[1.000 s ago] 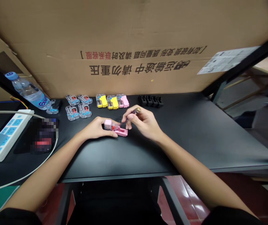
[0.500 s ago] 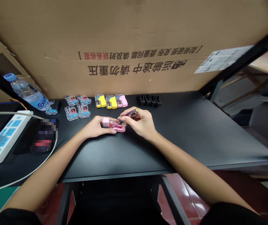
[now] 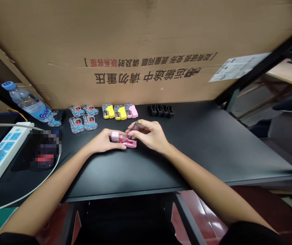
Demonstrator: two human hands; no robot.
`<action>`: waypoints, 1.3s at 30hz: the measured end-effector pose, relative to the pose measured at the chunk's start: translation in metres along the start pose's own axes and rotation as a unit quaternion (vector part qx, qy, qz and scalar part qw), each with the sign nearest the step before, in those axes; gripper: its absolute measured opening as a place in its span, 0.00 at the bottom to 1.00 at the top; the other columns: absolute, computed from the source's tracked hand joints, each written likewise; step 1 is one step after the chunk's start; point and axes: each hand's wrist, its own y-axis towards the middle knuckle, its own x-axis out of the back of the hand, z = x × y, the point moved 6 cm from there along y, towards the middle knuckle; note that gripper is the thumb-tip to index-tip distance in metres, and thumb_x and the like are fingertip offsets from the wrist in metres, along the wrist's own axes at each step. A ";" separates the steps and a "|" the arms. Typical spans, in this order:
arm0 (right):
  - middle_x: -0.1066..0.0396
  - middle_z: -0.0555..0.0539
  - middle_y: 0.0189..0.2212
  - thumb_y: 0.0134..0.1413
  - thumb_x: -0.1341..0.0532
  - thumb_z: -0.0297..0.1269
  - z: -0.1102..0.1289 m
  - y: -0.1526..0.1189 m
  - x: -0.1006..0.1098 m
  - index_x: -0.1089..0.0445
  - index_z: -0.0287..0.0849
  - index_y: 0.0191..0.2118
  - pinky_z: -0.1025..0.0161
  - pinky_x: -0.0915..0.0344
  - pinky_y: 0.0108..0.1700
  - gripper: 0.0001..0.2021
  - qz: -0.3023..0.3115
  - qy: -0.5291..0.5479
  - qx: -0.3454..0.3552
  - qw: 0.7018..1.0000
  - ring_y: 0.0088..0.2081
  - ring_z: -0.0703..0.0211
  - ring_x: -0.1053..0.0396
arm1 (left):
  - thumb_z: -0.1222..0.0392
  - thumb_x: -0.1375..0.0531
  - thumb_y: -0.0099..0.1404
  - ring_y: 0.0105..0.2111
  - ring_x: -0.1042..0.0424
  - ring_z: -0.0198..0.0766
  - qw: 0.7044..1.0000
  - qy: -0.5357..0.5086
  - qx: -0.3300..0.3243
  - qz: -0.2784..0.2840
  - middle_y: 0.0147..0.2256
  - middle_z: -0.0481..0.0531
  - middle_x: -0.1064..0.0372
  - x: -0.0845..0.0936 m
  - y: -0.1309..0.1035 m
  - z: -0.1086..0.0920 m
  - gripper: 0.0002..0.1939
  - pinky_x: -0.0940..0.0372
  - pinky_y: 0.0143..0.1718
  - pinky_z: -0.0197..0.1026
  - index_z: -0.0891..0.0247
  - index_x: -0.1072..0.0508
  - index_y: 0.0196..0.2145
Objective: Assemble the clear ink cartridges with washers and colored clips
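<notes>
My left hand (image 3: pixel 105 141) is closed round a small pink and clear plastic toy gun (image 3: pixel 130 143), holding it just above the black table. A red part shows in its clear middle. My right hand (image 3: pixel 152 135) grips a small screwdriver (image 3: pixel 136 125) with a see-through purple handle and a gold-coloured end. The screwdriver leans over the toy gun's far side, close to the left fingertips. Its tip is hidden by the fingers, so whether it touches the toy gun I cannot tell.
Along the back of the black table (image 3: pixel 146 173) lie several clear plastic pieces (image 3: pixel 90 122), yellow toy guns (image 3: pixel 120 113), another pink one (image 3: pixel 132 111) and black parts (image 3: pixel 161 110). A water bottle (image 3: pixel 30 102), power strip (image 3: pixel 8 146) and white cable (image 3: pixel 46 178) are at left. Cardboard (image 3: pixel 146 30) walls the back.
The screwdriver has swung more upright in my right hand. The toy gun's pink end has tilted slightly toward me. The whole view has shifted a little.
</notes>
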 end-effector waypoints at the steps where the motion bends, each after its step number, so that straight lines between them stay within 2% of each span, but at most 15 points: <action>1: 0.18 0.46 0.34 0.63 0.27 0.50 0.002 0.000 0.002 0.21 0.42 0.39 0.60 0.22 0.36 0.15 -0.010 0.012 0.002 1.000 0.29 0.59 0.22 | 0.53 0.23 0.59 0.42 0.16 0.45 1.000 -0.001 0.001 -0.002 0.47 0.59 0.15 0.000 0.000 0.000 0.30 0.24 0.51 0.45 0.67 0.17 0.57; 4: 0.18 0.45 0.37 0.69 0.32 0.51 0.007 0.000 0.009 0.23 0.42 0.44 0.60 0.22 0.38 0.15 -0.020 0.070 -0.002 0.997 0.29 0.61 0.24 | 0.53 0.23 0.59 0.44 0.16 0.45 1.000 -0.005 0.005 -0.004 0.50 0.60 0.15 0.000 0.000 0.000 0.31 0.24 0.52 0.45 0.67 0.18 0.58; 9: 0.20 0.46 0.37 0.73 0.36 0.54 0.011 -0.001 0.003 0.25 0.42 0.53 0.61 0.23 0.42 0.19 0.066 0.116 -0.015 0.991 0.34 0.61 0.24 | 0.53 0.23 0.59 0.42 0.16 0.45 1.000 0.001 -0.001 0.002 0.46 0.59 0.14 0.001 0.000 -0.001 0.30 0.24 0.50 0.45 0.68 0.17 0.57; 14: 0.21 0.46 0.38 0.75 0.40 0.54 0.007 -0.005 -0.006 0.28 0.43 0.57 0.59 0.24 0.46 0.20 0.097 0.103 -0.011 0.990 0.38 0.59 0.24 | 0.52 0.23 0.59 0.39 0.18 0.43 1.000 0.002 -0.013 0.005 0.44 0.58 0.14 0.001 0.001 -0.001 0.29 0.25 0.46 0.42 0.67 0.17 0.55; 25: 0.20 0.45 0.39 0.75 0.38 0.50 0.006 -0.008 -0.011 0.27 0.44 0.48 0.59 0.25 0.45 0.14 0.110 0.029 0.007 0.994 0.39 0.57 0.22 | 0.54 0.23 0.59 0.32 0.24 0.36 1.000 -0.006 -0.010 -0.001 0.35 0.52 0.18 0.000 0.001 -0.003 0.24 0.29 0.40 0.37 0.70 0.16 0.49; 31: 0.20 0.45 0.38 0.76 0.39 0.50 0.010 -0.006 -0.006 0.28 0.43 0.47 0.59 0.24 0.45 0.14 0.111 0.038 0.022 0.993 0.39 0.57 0.21 | 0.55 0.23 0.59 0.38 0.20 0.40 1.000 -0.001 -0.018 -0.001 0.41 0.55 0.16 0.000 0.001 -0.003 0.27 0.26 0.47 0.40 0.68 0.17 0.53; 34: 0.19 0.45 0.38 0.75 0.38 0.50 0.010 -0.006 -0.006 0.27 0.43 0.46 0.59 0.25 0.45 0.14 0.130 0.020 0.029 0.991 0.39 0.57 0.21 | 0.54 0.23 0.60 0.39 0.19 0.42 1.000 0.003 -0.022 0.003 0.42 0.56 0.15 0.000 0.000 -0.004 0.26 0.26 0.49 0.41 0.68 0.16 0.53; 39: 0.19 0.44 0.39 0.75 0.39 0.50 0.011 -0.007 -0.003 0.28 0.44 0.47 0.59 0.24 0.45 0.13 0.120 0.048 0.027 0.991 0.40 0.56 0.21 | 0.53 0.24 0.61 0.41 0.18 0.42 1.000 -0.001 -0.027 0.013 0.43 0.57 0.15 -0.001 0.000 -0.005 0.25 0.26 0.49 0.41 0.68 0.16 0.53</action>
